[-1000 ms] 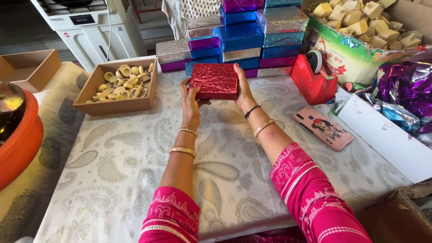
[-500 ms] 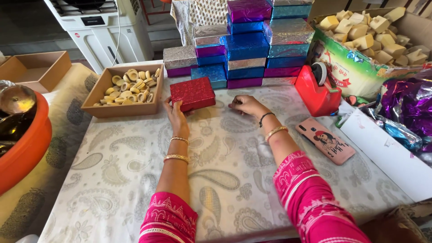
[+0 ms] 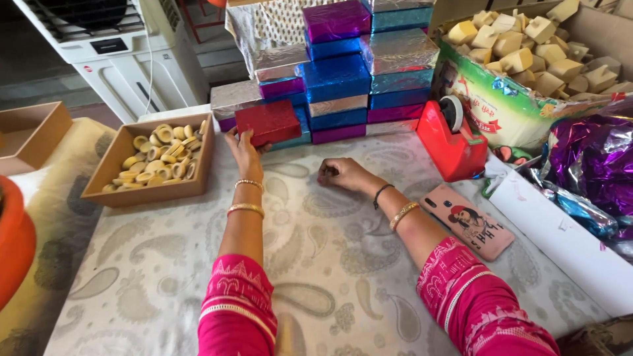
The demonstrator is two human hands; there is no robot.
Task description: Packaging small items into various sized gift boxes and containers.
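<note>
My left hand (image 3: 242, 146) holds a red glitter-wrapped box (image 3: 268, 122) by its near edge, tilted up against the foot of a stack of foil-wrapped boxes (image 3: 343, 72) in blue, purple and silver. On the patterned tablecloth (image 3: 165, 264), right of the red box, my right hand (image 3: 337, 173) rests with its fingers curled loosely and nothing in it. Both forearms wear bangles and pink sleeves.
A cardboard tray of pale ring-shaped pieces (image 3: 156, 160) sits left of my left hand. A red tape dispenser (image 3: 451, 137) and a pink-cased phone (image 3: 467, 221) lie to the right. A carton of pale blocks (image 3: 527, 46), purple foil (image 3: 593, 158) and an orange tub (image 3: 13, 250) border the table.
My left hand has carried the red box left and back against the stack. My right hand let go of it and now rests on the cloth.
</note>
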